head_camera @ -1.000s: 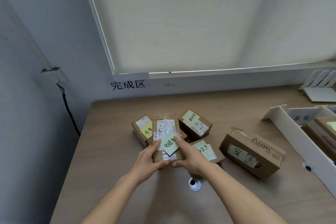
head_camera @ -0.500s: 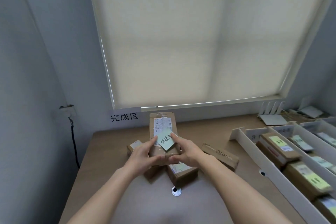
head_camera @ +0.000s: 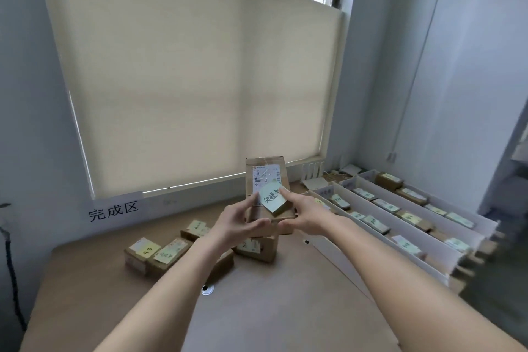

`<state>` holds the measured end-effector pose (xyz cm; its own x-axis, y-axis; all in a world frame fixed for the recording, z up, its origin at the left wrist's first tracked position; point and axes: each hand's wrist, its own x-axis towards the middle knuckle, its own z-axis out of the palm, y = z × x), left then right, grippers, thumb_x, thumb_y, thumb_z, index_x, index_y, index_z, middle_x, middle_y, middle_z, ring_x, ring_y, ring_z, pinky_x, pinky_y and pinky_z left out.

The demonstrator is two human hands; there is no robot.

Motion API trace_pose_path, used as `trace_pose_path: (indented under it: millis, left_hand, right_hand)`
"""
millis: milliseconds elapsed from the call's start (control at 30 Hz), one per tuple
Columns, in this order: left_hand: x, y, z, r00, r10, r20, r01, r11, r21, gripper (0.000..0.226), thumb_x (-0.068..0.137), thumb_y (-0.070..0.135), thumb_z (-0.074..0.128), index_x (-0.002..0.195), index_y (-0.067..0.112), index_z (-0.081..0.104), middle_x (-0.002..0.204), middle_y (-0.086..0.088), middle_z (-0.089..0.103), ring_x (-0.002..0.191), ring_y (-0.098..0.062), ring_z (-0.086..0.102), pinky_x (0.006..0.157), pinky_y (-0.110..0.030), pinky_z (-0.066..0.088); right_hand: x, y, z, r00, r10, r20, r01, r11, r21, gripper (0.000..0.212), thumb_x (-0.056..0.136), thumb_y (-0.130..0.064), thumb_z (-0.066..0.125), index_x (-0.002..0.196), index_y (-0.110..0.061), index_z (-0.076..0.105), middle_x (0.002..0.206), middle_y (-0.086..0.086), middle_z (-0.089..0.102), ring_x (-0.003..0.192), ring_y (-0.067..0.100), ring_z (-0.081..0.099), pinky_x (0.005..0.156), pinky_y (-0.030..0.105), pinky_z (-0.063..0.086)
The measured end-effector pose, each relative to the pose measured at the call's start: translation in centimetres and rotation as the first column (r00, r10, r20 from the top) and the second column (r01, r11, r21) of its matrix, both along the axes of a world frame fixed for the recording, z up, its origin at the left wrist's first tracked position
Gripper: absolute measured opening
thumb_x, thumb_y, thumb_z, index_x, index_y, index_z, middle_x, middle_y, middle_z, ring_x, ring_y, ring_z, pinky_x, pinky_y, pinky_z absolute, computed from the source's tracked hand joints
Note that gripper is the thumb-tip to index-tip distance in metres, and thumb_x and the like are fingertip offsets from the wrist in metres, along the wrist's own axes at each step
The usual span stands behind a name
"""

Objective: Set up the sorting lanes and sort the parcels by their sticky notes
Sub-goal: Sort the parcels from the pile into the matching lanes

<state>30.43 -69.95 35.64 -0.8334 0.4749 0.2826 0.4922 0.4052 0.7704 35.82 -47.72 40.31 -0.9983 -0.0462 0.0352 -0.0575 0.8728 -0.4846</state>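
Note:
Both my hands hold a flat brown cardboard parcel (head_camera: 265, 171) up above the table, tilted toward me. It carries a white shipping label and a pale green sticky note (head_camera: 273, 198) with handwriting. My left hand (head_camera: 235, 221) grips its lower left edge; my right hand (head_camera: 303, 213) grips the lower right, thumb by the note. Several more parcels with sticky notes (head_camera: 155, 251) lie on the table below and to the left. White sorting lanes (head_camera: 400, 226) at the right hold several noted parcels.
A paper sign with printed characters (head_camera: 114, 210) hangs on the wall under the window blind. The wooden table (head_camera: 85, 294) has a small round cable hole (head_camera: 207, 289). A black cable (head_camera: 11, 266) runs down the left wall. The lanes' near ends reach the table's right edge.
The held parcel has risen off the pile and shifted to the right, toward the lanes. My view has lifted and turned right, so more of the lanes show.

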Motion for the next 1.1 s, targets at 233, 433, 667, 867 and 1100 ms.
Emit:
trace_pose_path:
  millis: [233,433,667,867,1100]
  left_hand:
    - [7.1,13.8,3.5,0.980,-0.182,-0.082,0.178,0.983,-0.048,0.081,0.078,0.051,0.076,0.149,0.030,0.041,0.134,0.003,0.062,0.119,-0.012,0.057,0.084,-0.013,0.042]
    - [12.9,27.5,5.9,0.920,-0.372,-0.121,0.358,0.926,-0.122,0.081,0.080,0.051,0.074,0.150,0.031,0.039,0.127,0.008,0.062,0.110,-0.003,0.057,0.078,-0.009,0.037]
    - [22.5,43.3,7.7,0.811,-0.559,-0.173,0.535,0.828,-0.170,0.058,0.083,0.051,0.070,0.134,0.031,0.050,0.106,-0.003,0.068,0.095,-0.020,0.063,0.077,-0.026,0.047]
    - [27.8,55.3,6.8,0.759,-0.622,-0.193,0.593,0.782,-0.192,0.053,0.072,0.070,0.056,0.113,0.038,0.047,0.115,0.004,0.069,0.092,-0.020,0.064,0.075,-0.039,0.056]
    - [31.5,65.4,6.5,0.716,-0.669,-0.199,0.636,0.743,-0.208,0.047,0.074,0.065,0.057,0.112,0.041,0.046,0.114,0.002,0.068,0.092,-0.023,0.062,0.078,-0.040,0.055]
  right_hand:
    - [11.5,11.9,2.6,0.971,-0.234,-0.055,0.235,0.972,0.007,0.098,0.085,-0.037,0.079,0.161,-0.030,0.018,0.157,0.006,0.041,0.139,0.024,0.042,0.116,0.041,0.037]
    - [21.0,23.5,3.9,0.906,-0.415,-0.079,0.415,0.910,-0.012,0.099,0.085,-0.036,0.079,0.160,-0.036,0.016,0.157,0.003,0.041,0.139,0.023,0.044,0.115,0.041,0.038]
    - [32.4,37.6,4.9,0.833,-0.551,-0.051,0.551,0.834,-0.003,0.096,0.086,-0.035,0.078,0.161,-0.034,0.017,0.158,0.000,0.041,0.140,0.020,0.043,0.112,0.032,0.036]
    - [39.1,48.6,4.5,0.796,-0.605,-0.038,0.605,0.796,0.004,0.101,0.081,-0.042,0.082,0.160,-0.037,0.019,0.156,0.000,0.044,0.136,0.018,0.046,0.111,0.031,0.038]
    - [43.4,58.4,3.4,0.768,-0.638,-0.055,0.639,0.769,-0.009,0.101,0.080,-0.041,0.083,0.159,-0.036,0.020,0.153,-0.001,0.047,0.135,0.017,0.047,0.110,0.028,0.038]
